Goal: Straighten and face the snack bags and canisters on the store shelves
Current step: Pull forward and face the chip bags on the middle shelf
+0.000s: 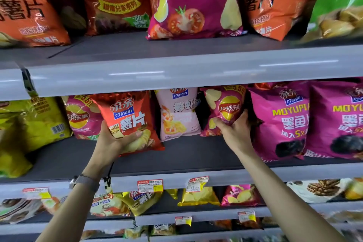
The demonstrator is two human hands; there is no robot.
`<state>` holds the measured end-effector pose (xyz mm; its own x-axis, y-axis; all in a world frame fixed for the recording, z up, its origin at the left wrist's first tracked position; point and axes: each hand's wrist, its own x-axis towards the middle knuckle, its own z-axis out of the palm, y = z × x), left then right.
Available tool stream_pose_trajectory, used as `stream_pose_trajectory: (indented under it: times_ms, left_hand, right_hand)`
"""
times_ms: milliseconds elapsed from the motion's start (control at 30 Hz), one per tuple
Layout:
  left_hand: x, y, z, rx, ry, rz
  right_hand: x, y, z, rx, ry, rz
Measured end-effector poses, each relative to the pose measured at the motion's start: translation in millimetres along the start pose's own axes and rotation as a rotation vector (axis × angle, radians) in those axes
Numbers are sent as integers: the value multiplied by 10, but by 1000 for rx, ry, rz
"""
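On the middle shelf [186, 155] my left hand [114, 143] grips the lower part of a red Qinqin potato chip bag [127, 116], which tilts to the right. My right hand [235, 129] grips the bottom of a small magenta Lay's bag [225, 104], holding it upright. Between the two stands a pale pink Qinqin shrimp chip bag [178, 114]. Another magenta Lay's bag [80, 118] stands behind the red bag on its left.
Two large magenta Moyu bags [280, 122] stand to the right and yellow bags [39, 124] to the left. The upper shelf carries big orange, red and pink Lay's bags [194, 2]. Lower shelves hold small bags behind price tags [150, 185].
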<state>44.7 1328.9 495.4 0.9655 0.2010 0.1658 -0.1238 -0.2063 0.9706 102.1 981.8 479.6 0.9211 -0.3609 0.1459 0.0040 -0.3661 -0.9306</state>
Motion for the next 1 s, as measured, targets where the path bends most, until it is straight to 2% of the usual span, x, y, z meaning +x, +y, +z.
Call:
stream_pose_trajectory:
  times_ms: [233,500,1000]
  left_hand:
    - [6,-82,50,-65,6,-19]
    - [-27,-45,103,-107,102,-12]
    - [-294,139,-182,-146,197,85]
  right_hand:
    - [130,-3,77,40,37,-8]
    - [-45,32,54,130,61,-23]
    - [-1056,-485,243,391,-127,-45]
